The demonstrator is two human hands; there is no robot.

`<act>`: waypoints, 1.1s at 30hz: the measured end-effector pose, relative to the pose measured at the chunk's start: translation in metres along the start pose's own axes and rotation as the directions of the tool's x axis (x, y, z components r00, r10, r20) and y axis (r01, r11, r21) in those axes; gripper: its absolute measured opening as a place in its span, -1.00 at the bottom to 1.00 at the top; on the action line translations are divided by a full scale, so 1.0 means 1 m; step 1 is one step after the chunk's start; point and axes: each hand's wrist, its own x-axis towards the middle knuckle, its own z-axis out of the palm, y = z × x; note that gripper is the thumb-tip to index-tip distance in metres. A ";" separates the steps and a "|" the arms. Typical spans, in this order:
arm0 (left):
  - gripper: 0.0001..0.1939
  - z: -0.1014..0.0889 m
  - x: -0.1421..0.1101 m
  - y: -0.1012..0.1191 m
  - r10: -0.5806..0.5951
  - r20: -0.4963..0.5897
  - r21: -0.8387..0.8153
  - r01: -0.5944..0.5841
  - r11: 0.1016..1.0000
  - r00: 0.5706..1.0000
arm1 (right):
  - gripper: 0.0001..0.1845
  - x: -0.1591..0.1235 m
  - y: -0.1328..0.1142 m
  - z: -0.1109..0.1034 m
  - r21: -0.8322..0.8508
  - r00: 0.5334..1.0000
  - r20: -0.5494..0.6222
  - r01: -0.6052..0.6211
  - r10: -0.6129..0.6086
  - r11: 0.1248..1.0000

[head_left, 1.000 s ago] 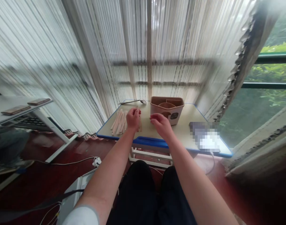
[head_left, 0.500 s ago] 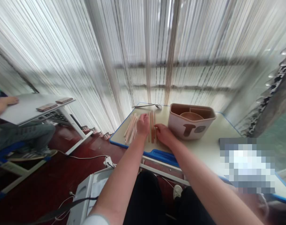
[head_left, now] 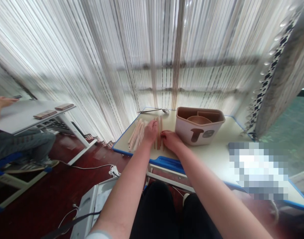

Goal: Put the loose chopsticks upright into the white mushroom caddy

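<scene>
Clock directions run from the wearer's knees (head_left: 157, 205), with twelve straight ahead. The counter (head_left: 204, 156) has a cream top and a blue edge, with a blue recessed strip (head_left: 168, 162) along its near side. Between eleven and twelve, a few reddish-brown sticks (head_left: 159, 139) lie on it, pointing away from the wearer. The left hand (head_left: 150, 132) is at their left side and the right hand (head_left: 170, 138) at their right, fingers of both bent inward; whether either grips a stick cannot be told.

At eleven, just beyond the left hand, a pile of pale sticks (head_left: 137, 134) is loosely fanned. A utensil (head_left: 165, 111) with a shiny rounded head lies near the far edge. Towards one o'clock stands a container (head_left: 184, 132), white outside, brown and divided inside. A pixelated patch covers something at half past two.

A sheer striped curtain (head_left: 92, 49) fills the room's far side, with glass (head_left: 286, 116) showing at two. At ten, a white table (head_left: 15, 116) bears two flat brown items (head_left: 45, 114); another person's hand (head_left: 2, 101) is above its far side. White cable connectors (head_left: 114, 171) lie before ten, a pale box (head_left: 86, 205) at nine, above a dark red floor (head_left: 74, 182).
</scene>
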 end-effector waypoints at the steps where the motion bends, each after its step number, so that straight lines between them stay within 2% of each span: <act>1: -0.73 0.000 0.000 0.000 -0.007 0.015 -0.013 0.007 1.000 1.000 | -0.71 -0.002 0.000 -0.001 -0.001 1.000 0.002 0.000 0.000 1.000; 5: -0.75 0.003 0.000 -0.001 -0.057 0.011 -0.108 0.058 0.992 0.998 | -0.74 -0.012 0.001 -0.005 0.001 0.999 0.016 0.045 -0.045 0.999; 11: -0.79 0.004 0.000 -0.002 -0.059 0.028 -0.305 0.065 0.950 0.998 | -0.74 -0.017 -0.001 -0.010 0.009 0.997 0.019 0.072 -0.072 0.997; 15: -0.78 0.001 -0.003 0.001 -0.078 0.016 -0.257 0.079 0.963 0.997 | -0.77 -0.017 -0.004 -0.011 -0.047 0.999 -0.004 0.044 -0.044 0.998; 19: -0.77 -0.003 -0.006 0.004 -0.105 -0.025 -0.132 0.100 0.986 0.994 | -0.77 -0.022 -0.010 -0.010 -0.189 0.999 -0.048 -0.028 0.019 0.982; 22: -0.76 -0.004 -0.007 0.004 -0.104 -0.043 -0.119 0.098 0.988 0.994 | -0.77 -0.027 -0.015 -0.009 -0.255 0.997 -0.027 -0.083 0.079 0.963; 28: -0.75 -0.003 -0.005 0.000 -0.080 -0.040 -0.166 0.073 0.983 0.996 | -0.74 -0.028 -0.020 -0.017 -0.276 0.957 0.008 -0.278 0.291 0.920; 33: -0.80 0.001 -0.001 0.000 -0.150 0.010 -0.280 0.147 0.949 0.989 | -0.74 -0.029 -0.022 -0.020 -0.252 0.928 -0.023 -0.364 0.371 0.896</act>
